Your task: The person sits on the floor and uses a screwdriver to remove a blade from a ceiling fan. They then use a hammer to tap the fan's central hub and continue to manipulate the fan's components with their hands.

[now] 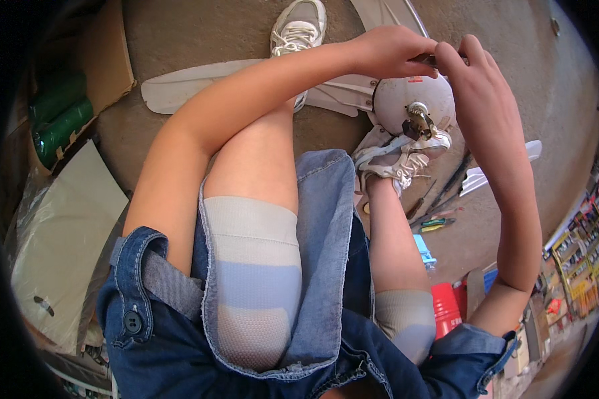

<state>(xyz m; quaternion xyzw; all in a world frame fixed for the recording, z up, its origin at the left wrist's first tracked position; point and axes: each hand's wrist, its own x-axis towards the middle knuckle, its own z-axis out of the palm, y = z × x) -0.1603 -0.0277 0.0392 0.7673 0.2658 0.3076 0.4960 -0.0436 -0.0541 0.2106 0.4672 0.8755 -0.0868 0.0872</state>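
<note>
My left hand [398, 52] and my right hand [479, 90] meet above a round white fan motor housing [404, 100], both closed on a small dark metal object [427, 60], mostly hidden by my fingers. A metal shaft fitting [418, 121] stands up from the housing's middle. A white fan blade [203, 84] reaches left from the housing, under my left forearm, and another blade [373, 12] extends at the top. My sneakered feet [298, 25] are beside the blades and housing.
On the left lie a cardboard box [106, 60] with green wrapped contents and plastic-covered white panels [66, 246]. To the right are a screwdriver [416, 207], pliers [438, 223], a white blade piece [479, 178], a red container [446, 309] and a cluttered row of small goods [576, 259].
</note>
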